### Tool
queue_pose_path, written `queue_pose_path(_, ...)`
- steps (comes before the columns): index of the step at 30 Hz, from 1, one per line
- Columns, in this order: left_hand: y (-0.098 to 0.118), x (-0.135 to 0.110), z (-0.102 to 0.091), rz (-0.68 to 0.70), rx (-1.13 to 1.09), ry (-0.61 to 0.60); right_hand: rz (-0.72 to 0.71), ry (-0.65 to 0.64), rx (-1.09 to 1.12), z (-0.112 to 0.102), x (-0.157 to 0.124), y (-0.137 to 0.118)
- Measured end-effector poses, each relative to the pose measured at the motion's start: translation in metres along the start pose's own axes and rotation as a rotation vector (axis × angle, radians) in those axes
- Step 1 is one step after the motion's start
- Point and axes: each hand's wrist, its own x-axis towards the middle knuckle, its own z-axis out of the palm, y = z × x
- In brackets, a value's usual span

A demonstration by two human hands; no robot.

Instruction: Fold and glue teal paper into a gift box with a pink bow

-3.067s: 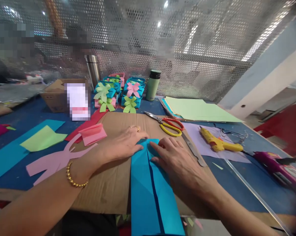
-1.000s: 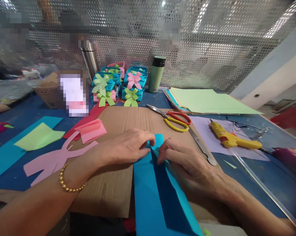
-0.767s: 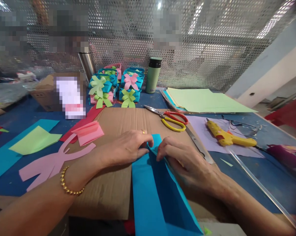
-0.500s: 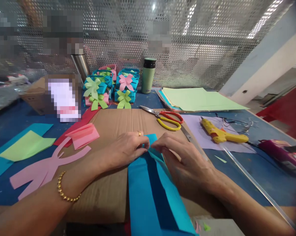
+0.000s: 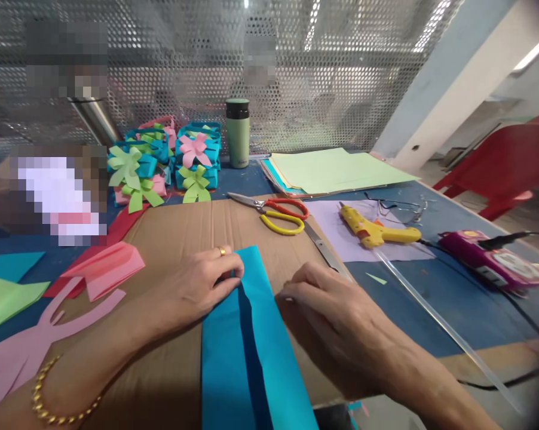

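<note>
A long sheet of blue paper (image 5: 269, 334), folded lengthwise with a dark shadowed gap along its middle, lies on brown cardboard (image 5: 175, 233). My left hand (image 5: 213, 278), wearing a ring, rests on the paper's left side, its thumb and finger pinched at the fold near the upper end. Beside the right edge of the paper is my right hand (image 5: 336, 310). Its fingers are curled in with the tips close to that edge, and I see nothing in them. Red-and-yellow-handled scissors (image 5: 282, 215) lie beyond the hands.
On the right are a yellow glue gun (image 5: 377, 230) with a clear glue stick, glasses (image 5: 401, 209) and a purple power strip (image 5: 498, 260). Behind stand paper flower baskets (image 5: 195, 158), a green tumbler (image 5: 238, 134) and stacked paper (image 5: 336, 170). Pink cutouts (image 5: 49, 328) lie left.
My right hand has come away from the paper's upper end to beside its right edge. The folded flap lies flatter and the gap looks narrower. The view has swung right.
</note>
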Motion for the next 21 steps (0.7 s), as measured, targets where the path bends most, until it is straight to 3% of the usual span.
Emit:
queue_pose_path(14,-0.002,-0.002,0.002,0.028,0.084,-0.010,-0.074,0.033,-0.076,0.011,0.001,0.003)
queue_pose_path(21,0.004,-0.005,0.015,0.190,0.146,0.102,-0.071,0.019,-0.083,0.012,0.000,0.002)
